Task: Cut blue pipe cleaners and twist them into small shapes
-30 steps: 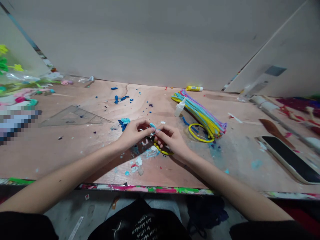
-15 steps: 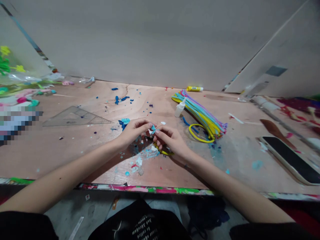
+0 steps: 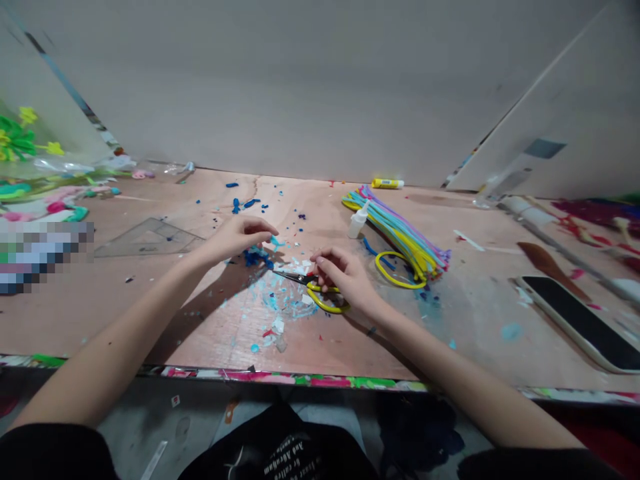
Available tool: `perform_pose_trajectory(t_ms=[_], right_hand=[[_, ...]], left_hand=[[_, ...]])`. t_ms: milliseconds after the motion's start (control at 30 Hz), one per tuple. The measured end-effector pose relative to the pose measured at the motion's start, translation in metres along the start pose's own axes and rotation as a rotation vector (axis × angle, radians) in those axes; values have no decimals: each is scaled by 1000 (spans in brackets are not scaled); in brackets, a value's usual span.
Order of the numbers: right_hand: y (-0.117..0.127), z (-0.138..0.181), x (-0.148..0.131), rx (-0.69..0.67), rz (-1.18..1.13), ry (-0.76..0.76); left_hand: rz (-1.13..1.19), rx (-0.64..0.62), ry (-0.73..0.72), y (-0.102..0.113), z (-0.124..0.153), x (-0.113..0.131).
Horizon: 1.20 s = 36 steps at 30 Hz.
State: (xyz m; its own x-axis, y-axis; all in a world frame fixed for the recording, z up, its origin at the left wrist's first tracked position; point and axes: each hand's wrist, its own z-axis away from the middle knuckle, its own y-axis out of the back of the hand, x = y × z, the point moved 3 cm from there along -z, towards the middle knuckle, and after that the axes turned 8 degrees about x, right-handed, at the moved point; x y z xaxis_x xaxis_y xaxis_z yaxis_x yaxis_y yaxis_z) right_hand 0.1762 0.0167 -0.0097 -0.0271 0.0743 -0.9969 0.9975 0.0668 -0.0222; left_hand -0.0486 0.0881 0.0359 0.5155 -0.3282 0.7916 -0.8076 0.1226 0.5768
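Observation:
My left hand [image 3: 250, 233] is over the left part of the work area, thumb and fingers closed on a small light-blue piece [image 3: 276, 243]. Just beneath it lies a pile of dark-blue pieces [image 3: 257, 257]. My right hand [image 3: 337, 270] is to the right, its thumb and forefinger bent together. Its lower fingers are at the yellow handles of a pair of scissors [image 3: 327, 305], whose dark blades point left toward the blue pile. Whether anything small sits between the right thumb and forefinger cannot be made out.
Paper scraps [image 3: 280, 327] litter the table around the scissors. A bundle of coloured pipe cleaners [image 3: 400, 233], a white squeeze bottle [image 3: 358, 221] and a glue stick [image 3: 387, 183] lie behind right. A phone [image 3: 580, 320] is far right, a set square [image 3: 150, 239] left.
My hands were together over the scissors with a light-blue piece between them. My left hand has moved left and away with a light-blue piece; my right hand has stayed near the scissors, now more visible.

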Motion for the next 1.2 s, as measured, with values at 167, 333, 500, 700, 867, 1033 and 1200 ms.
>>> perform_pose_trajectory(t_ms=[167, 333, 500, 700, 867, 1033, 1200], right_hand=[[0, 2, 1, -12, -11, 1], [0, 3, 2, -19, 9, -8], [1, 0, 3, -30, 45, 20], [1, 0, -1, -52, 39, 47], [4, -1, -7, -30, 49, 67], [20, -8, -26, 56, 223, 251], [79, -22, -69, 612, 587, 572]], left_hand=[[-125, -25, 24, 20, -5, -14], [-294, -92, 23, 30, -8, -24], [-353, -20, 26, 37, -10, -29], [-476, 162, 33, 38, -7, -23], [-641, 322, -173, 15, 3, 0], [-583, 192, -466, -27, 20, 19], [-700, 82, -641, -48, 31, 24]])
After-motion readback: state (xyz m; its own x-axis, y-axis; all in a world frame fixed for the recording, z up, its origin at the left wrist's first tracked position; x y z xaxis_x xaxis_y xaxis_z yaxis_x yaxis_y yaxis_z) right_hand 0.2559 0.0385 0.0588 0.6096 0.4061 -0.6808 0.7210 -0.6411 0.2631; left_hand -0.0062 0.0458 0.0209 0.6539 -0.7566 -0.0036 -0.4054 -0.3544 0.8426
